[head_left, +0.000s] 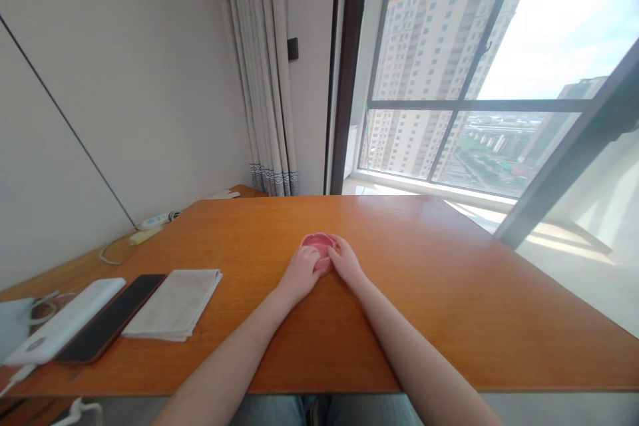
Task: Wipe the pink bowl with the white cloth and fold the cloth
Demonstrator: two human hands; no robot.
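Observation:
A small, shallow pink dish (pixel 319 240) with a wavy-looking rim sits on the wooden table (pixel 409 299) in front of me, near the middle of the view. My left hand (pixel 300 271) grips its left and near side, the fingers bent over the rim into the hollow. From the right, my right hand (pixel 347 261) closes around the other side, thumb along the inner edge and fingers on the outside. Both hands hide part of the dish, and I cannot make out whether anything small lies inside it.
A folded pale cloth (pixel 172 304) lies to the left, beside a dark phone (pixel 112 319) and a white power bank (pixel 70 319) with a cable. A power strip (pixel 156 221) rests by the wall. Beyond the table stand a curtain (pixel 262 66) and a large window (pixel 449 103).

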